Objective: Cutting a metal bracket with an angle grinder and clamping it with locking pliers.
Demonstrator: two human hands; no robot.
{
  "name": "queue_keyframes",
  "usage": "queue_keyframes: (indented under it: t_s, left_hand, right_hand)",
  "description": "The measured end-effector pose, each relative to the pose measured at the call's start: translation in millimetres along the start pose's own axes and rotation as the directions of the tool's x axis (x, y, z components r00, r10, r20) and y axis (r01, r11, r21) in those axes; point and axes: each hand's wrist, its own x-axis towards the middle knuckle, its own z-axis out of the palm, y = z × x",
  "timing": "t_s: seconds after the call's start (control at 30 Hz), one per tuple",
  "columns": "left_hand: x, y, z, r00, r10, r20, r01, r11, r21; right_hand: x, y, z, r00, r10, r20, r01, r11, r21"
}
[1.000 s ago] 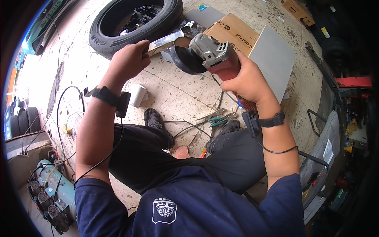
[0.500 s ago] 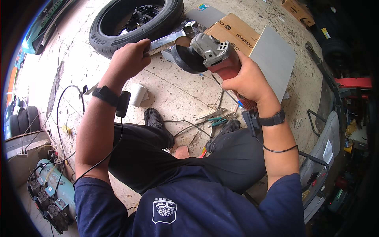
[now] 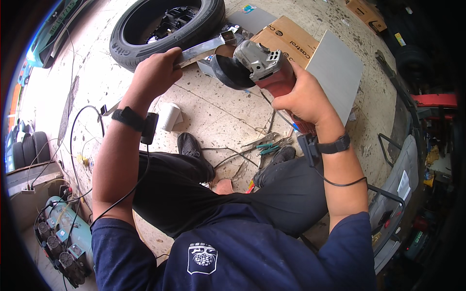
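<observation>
My left hand (image 3: 158,72) is closed round one end of a square metal tube (image 3: 206,50), whose open far end points up and to the right. In my right hand (image 3: 308,99) is a red and grey angle grinder (image 3: 274,72), gripped by its body. The grinder's black guard (image 3: 232,73) faces the tube, and its brownish disc (image 3: 226,50) sits against or just beside the tube's near side; I cannot tell if they touch. Both hands are held out in front of me, above the floor.
A tyre (image 3: 167,34) lies beyond my left hand. Behind the grinder are a cardboard box (image 3: 286,39) and a grey panel (image 3: 335,72). Locking pliers (image 3: 267,144) and cables lie by my shoes. A teal air compressor (image 3: 68,228) stands at lower left, a folded chair (image 3: 398,194) at right.
My left hand and the tube have shifted slightly to the left. The grinder in my right hand stays nearly where it was.
</observation>
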Motion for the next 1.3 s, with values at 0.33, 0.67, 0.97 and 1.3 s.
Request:
queue_keyframes:
  t_s: [0.33,0.67,0.97,1.3]
  left_hand:
    - [-2,-2,-4,1.000,0.007,-0.010,-0.007,1.000,-0.030]
    - [-3,-5,-1,0.999,0.018,-0.034,-0.020,0.997,-0.072]
    - [-3,-10,5,0.996,0.050,-0.075,-0.058,0.993,-0.106]
    - [-2,-15,6,0.999,0.025,-0.036,-0.029,0.991,-0.127]
  right_hand:
    - [1,6,-1,1.000,-0.012,-0.010,0.012,1.000,-0.002]
    - [0,6,-2,1.000,-0.018,-0.003,0.018,1.000,0.004]
    - [0,5,-4,1.000,-0.020,0.003,0.020,1.000,-0.003]
    - [3,13,-6,1.000,-0.010,0.006,0.010,1.000,0.005]
